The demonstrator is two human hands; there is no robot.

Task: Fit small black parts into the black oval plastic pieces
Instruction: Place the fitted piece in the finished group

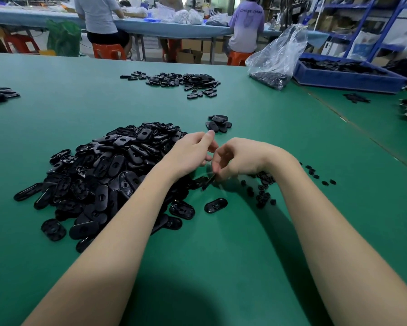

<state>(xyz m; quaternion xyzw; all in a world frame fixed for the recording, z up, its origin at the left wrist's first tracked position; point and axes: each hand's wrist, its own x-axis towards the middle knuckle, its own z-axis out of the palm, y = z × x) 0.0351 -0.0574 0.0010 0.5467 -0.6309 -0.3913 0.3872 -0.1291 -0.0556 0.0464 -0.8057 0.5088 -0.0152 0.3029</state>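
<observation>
While both hands meet mid-frame | right hand [239,158] pinches blurred oval piece [208,181] – left hand [193,151] grip unclear | light, stiff, glossy – hold by edges

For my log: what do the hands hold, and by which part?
A blurred black oval piece sits between the left hand and right hand; fingers grip its upper end. Which hand grips cannot be told.

Oval pieces [108,175] heaped left, small parts [263,189] right

bright, even overhead light; soft shadows fall on the green surface [56,90] beneath the arms. strong wide-angle bending at the edges. the fingers [215,161] show motion blur; the background looks soft.
</observation>
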